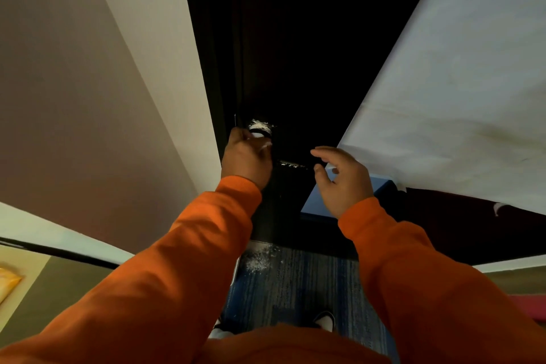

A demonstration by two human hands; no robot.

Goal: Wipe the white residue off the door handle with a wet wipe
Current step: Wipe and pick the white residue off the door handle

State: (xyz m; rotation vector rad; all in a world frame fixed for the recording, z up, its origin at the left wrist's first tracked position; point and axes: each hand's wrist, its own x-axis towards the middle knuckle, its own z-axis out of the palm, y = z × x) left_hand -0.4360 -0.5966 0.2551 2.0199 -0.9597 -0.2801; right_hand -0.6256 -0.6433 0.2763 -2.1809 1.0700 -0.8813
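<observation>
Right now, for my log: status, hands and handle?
Left hand grips wet wipe at door handle. Right hand open beside it. White residue uncleared. Nothing blocking.

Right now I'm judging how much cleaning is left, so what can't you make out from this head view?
All in the head view:
Wet wipe: only a white sliver shows; the left hand covers the rest.
White residue: its lower extent is hidden behind that hand.
Door handle: lever mostly lost in shadow, so residue on it is hard to judge.
Yellow object: cut off by the left edge.
</observation>
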